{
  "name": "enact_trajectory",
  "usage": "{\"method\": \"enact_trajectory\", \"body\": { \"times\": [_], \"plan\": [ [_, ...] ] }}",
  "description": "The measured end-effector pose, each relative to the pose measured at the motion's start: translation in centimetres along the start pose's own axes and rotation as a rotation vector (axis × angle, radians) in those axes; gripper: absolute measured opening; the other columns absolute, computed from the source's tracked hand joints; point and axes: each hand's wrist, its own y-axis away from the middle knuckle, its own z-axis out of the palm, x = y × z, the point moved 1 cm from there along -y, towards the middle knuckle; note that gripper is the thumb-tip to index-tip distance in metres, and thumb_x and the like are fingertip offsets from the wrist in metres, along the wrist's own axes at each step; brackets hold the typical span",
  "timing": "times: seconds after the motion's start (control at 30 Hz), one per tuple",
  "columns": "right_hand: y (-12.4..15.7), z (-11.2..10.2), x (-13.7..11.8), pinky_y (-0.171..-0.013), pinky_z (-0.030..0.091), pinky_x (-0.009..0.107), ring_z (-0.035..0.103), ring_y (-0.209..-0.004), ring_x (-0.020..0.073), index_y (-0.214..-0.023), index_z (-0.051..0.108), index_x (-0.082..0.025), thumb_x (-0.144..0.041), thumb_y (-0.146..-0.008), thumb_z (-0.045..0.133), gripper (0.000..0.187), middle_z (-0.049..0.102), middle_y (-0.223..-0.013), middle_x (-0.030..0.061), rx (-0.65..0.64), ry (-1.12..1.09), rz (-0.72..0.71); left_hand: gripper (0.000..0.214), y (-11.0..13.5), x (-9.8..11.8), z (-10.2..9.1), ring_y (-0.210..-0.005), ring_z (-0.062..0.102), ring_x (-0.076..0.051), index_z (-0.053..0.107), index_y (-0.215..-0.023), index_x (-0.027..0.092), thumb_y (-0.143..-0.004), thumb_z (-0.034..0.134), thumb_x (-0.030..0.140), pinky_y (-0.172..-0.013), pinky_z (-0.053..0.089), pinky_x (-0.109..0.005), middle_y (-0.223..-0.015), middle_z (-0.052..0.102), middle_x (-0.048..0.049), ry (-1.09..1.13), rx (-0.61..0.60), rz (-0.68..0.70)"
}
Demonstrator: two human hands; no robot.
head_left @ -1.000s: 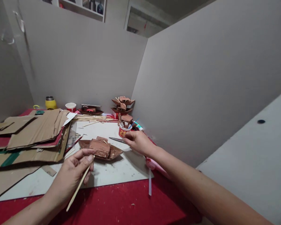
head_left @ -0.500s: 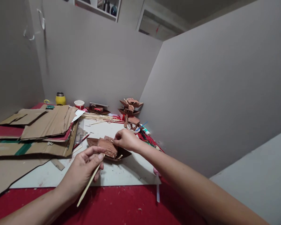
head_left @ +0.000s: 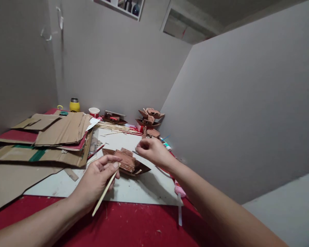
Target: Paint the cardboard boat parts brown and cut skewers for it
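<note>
A brown cardboard boat model (head_left: 127,162) with a ribbed roof lies on a white board (head_left: 144,190). My left hand (head_left: 98,180) is closed in a pinch on a thin wooden stick (head_left: 105,193) just left of the boat; the stick slants down towards me. My right hand (head_left: 154,151) hovers at the boat's right end with its fingers pinched together. A thin grey tool tip (head_left: 135,152) pokes out from them over the roof.
Cardboard sheets (head_left: 59,133) are stacked on the left. A bundle of sticks (head_left: 113,127), a yellow jar (head_left: 74,105), a red-and-white cup (head_left: 94,112) and more brown boat models (head_left: 149,118) stand at the back. Red cloth (head_left: 134,226) covers the table; a grey partition closes the right.
My right hand went from the cup side onto the boat's roof, then drew back a little to its right end. The left hand kept its stick. The view swung left.
</note>
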Motion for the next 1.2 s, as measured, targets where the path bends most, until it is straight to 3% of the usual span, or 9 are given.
{"method": "enact_trajectory", "body": {
  "times": [0.13,0.23,0.3,0.37,0.47,0.6,0.7,0.9,1.2],
  "plan": [
    [6.5,1.1,-2.4,-0.059,0.048,0.022,0.062,-0.064,0.0133,-0.075,0.065,-0.019,-0.023,-0.091,0.057,0.019,0.066,-0.067,-0.0015,0.001,-0.16,-0.144,0.04,-0.3,0.6,-0.1,-0.034,0.036,-0.004,0.068,-0.094,0.015,-0.066,0.085,0.04,-0.036,0.022,-0.018,-0.055,0.06,0.0049,0.092,0.025,0.005],
    [11.2,3.9,-3.5,-0.056,0.047,0.02,0.065,-0.062,0.0127,-0.086,0.071,-0.023,-0.015,-0.088,0.057,0.016,0.073,-0.074,0.0,-0.287,-0.354,-0.436,0.037,-0.4,0.8,-0.1,-0.033,0.034,-0.003,0.068,-0.093,0.016,-0.067,0.083,0.038,-0.035,0.021,-0.018,-0.056,0.059,0.0057,0.099,0.053,0.006],
    [12.9,4.9,-3.6,-0.067,0.051,0.024,0.068,-0.071,0.0166,-0.098,0.072,-0.022,-0.016,-0.087,0.057,0.02,0.078,-0.086,0.0057,-0.14,-0.386,-0.597,0.037,-0.3,0.7,-0.1,-0.034,0.036,-0.004,0.068,-0.094,0.016,-0.068,0.083,0.037,-0.035,0.022,-0.018,-0.057,0.059,0.0055,0.098,0.058,0.008],
    [13.3,4.9,-3.3,-0.073,0.052,0.028,0.068,-0.075,0.0187,-0.094,0.072,-0.02,-0.023,-0.094,0.055,0.017,0.077,-0.085,0.0085,-0.046,-0.381,-0.544,0.037,-0.2,0.5,-0.1,-0.035,0.038,-0.004,0.068,-0.095,0.016,-0.069,0.083,0.036,-0.036,0.026,-0.018,-0.058,0.06,0.0053,0.093,0.056,0.016],
    [12.7,4.1,-2.8,-0.059,0.044,0.025,0.055,-0.056,0.014,-0.07,0.062,-0.021,-0.032,-0.096,0.054,0.029,0.064,-0.061,0.0012,-0.031,-0.482,-0.345,0.036,-0.2,0.2,-0.1,-0.039,0.042,-0.004,0.069,-0.098,0.015,-0.071,0.083,0.035,-0.038,0.032,-0.017,-0.06,0.061,0.0049,0.079,0.045,0.035],
    [11.9,4.6,-2.5,-0.05,0.041,0.024,0.053,-0.05,0.0118,-0.068,0.056,-0.02,-0.059,-0.088,0.059,0.044,0.062,-0.059,0.0006,-0.272,-0.848,-0.018,0.037,0.0,-0.2,-0.1,-0.045,0.049,-0.006,0.069,-0.102,0.015,-0.074,0.083,0.036,-0.043,0.04,-0.017,-0.064,0.065,0.0031,0.047,0.026,0.049],
    [11.7,6.3,-2.8,-0.044,0.04,0.02,0.054,-0.045,0.0085,-0.075,0.06,-0.017,-0.075,-0.078,0.063,0.058,0.068,-0.064,0.0024,-0.428,-1.059,0.121,0.039,0.3,-0.3,0.1,-0.049,0.053,-0.007,0.069,-0.102,0.016,-0.074,0.084,0.038,-0.047,0.044,-0.018,-0.066,0.068,0.0021,0.018,0.01,0.061],
    [11.6,8.3,-4.2,-0.034,0.037,0.015,0.055,-0.04,0.0057,-0.072,0.059,-0.016,-0.073,-0.063,0.076,0.06,0.071,-0.065,0.0027,-0.545,-1.302,0.208,0.042,0.7,-0.1,0.6,-0.047,0.057,-0.008,0.067,-0.098,0.017,-0.071,0.086,0.042,-0.048,0.044,-0.02,-0.068,0.071,0.0019,-0.028,-0.02,0.093],
    [10.5,8.6,-3.6,-0.038,0.038,0.018,0.051,-0.041,0.0069,-0.076,0.058,-0.018,-0.07,-0.07,0.07,0.054,0.065,-0.059,-0.0018,-0.395,-1.212,0.155,0.032,0.8,-0.1,0.5,-0.05,0.057,-0.008,0.069,-0.088,0.014,-0.076,0.083,0.039,-0.049,0.043,-0.019,-0.07,0.075,-0.0041,-0.121,-0.177,0.018]
  ]
}}
